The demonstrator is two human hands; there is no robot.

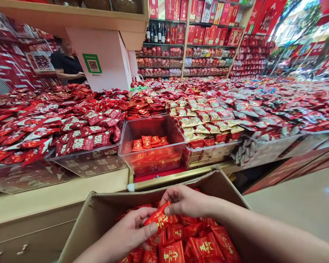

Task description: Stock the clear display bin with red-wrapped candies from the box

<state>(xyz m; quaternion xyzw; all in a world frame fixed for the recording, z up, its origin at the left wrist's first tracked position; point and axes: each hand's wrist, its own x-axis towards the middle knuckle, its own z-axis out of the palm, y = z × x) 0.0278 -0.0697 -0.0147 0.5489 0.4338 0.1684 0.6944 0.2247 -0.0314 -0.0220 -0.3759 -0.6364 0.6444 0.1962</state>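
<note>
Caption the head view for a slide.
Left hand and right hand hold a red packet over similar packets in a cardboard box, before a part-filled clear bin.

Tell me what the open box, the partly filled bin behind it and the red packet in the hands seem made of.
Box: matte brown cardboard, by its rough, creased rim. Bin: glossy clear plastic, probably; packets show through its front. Red packet: shiny film, plastic or foil-lined, unclear which; its surface catches the light.
</note>
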